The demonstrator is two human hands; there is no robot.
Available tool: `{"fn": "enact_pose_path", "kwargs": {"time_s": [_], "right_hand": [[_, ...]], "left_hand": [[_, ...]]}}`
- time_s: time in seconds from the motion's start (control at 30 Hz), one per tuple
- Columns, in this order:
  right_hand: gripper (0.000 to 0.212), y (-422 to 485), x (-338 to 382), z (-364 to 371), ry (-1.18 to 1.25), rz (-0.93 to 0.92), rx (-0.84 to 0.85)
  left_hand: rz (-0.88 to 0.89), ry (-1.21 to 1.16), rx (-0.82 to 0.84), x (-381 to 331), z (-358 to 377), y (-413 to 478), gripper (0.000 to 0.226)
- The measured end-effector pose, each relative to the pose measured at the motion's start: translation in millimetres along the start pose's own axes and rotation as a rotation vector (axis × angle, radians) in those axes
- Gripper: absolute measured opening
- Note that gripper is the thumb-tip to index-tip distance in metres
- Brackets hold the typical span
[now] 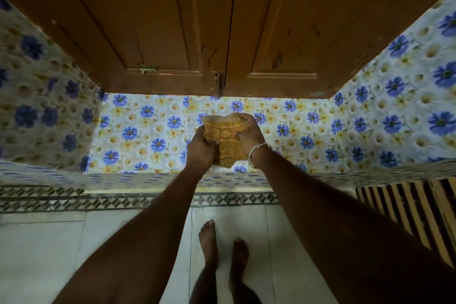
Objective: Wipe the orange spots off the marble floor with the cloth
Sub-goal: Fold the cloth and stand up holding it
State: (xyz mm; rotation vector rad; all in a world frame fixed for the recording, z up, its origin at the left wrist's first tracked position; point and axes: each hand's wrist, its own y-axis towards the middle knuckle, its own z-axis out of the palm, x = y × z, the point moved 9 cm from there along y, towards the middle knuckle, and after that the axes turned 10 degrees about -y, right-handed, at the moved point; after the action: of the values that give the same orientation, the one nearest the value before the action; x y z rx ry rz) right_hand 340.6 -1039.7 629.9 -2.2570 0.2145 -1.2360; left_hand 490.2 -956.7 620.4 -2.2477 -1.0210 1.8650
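A yellow patterned cloth (225, 137) is bunched up between both my hands, held out in front of me above a shelf lined with flowered sheet (138, 131). My left hand (201, 149) grips its lower left part. My right hand (248, 134), with a silver bangle on the wrist, grips its right side. Far below lies the pale marble floor (49, 254), where my two bare feet (223, 252) stand. No orange spots show on the visible floor.
Closed brown wooden cabinet doors (222, 27) fill the top, with a latch at their middle. Flowered lining covers the recess walls left and right. A patterned tile border (74, 198) runs under the shelf edge. A slatted wooden panel (407, 207) stands at the right.
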Motion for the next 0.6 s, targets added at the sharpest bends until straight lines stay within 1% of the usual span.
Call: {"fn": "enact_pose_path", "kwargs": {"time_s": [0.07, 0.1, 0.17, 0.2, 0.33, 0.4, 0.47, 0.5, 0.57, 0.6], "right_hand": [[0.063, 10, -8, 7, -0.061, 0.005, 0.019], [0.065, 13, -11, 9, -0.104, 0.008, 0.027], [0.070, 21, -19, 13, -0.192, 0.006, 0.036], [0.072, 24, -23, 15, -0.219, -0.002, 0.037], [0.069, 23, -21, 15, -0.236, -0.040, 0.037], [0.066, 14, -11, 9, -0.206, -0.063, 0.033], [0.067, 7, -6, 0, -0.155, -0.090, 0.013], [0.068, 5, -4, -3, -0.131, -0.101, 0.013], [0.069, 6, -2, -5, -0.100, -0.109, 0.024], [0.069, 6, -2, -5, -0.086, -0.102, 0.033]], "left_hand": [[0.064, 0.142, -0.019, -5, 3, 2, 0.057], [0.086, 0.250, -0.035, -6, 4, 3, 0.064], [0.073, 0.432, -0.050, -4, 6, 3, 0.075], [0.064, 0.457, -0.050, -3, 9, 3, 0.076], [0.065, 0.450, -0.052, -5, 11, 0, 0.075], [0.054, 0.359, -0.051, -6, 9, 4, 0.071], [0.103, 0.222, -0.082, -12, 5, 6, 0.060], [0.129, 0.190, -0.100, -14, 2, 5, 0.056], [0.143, 0.194, -0.125, -15, -2, 3, 0.054], [0.137, 0.237, -0.141, -12, -3, 2, 0.054]]}}
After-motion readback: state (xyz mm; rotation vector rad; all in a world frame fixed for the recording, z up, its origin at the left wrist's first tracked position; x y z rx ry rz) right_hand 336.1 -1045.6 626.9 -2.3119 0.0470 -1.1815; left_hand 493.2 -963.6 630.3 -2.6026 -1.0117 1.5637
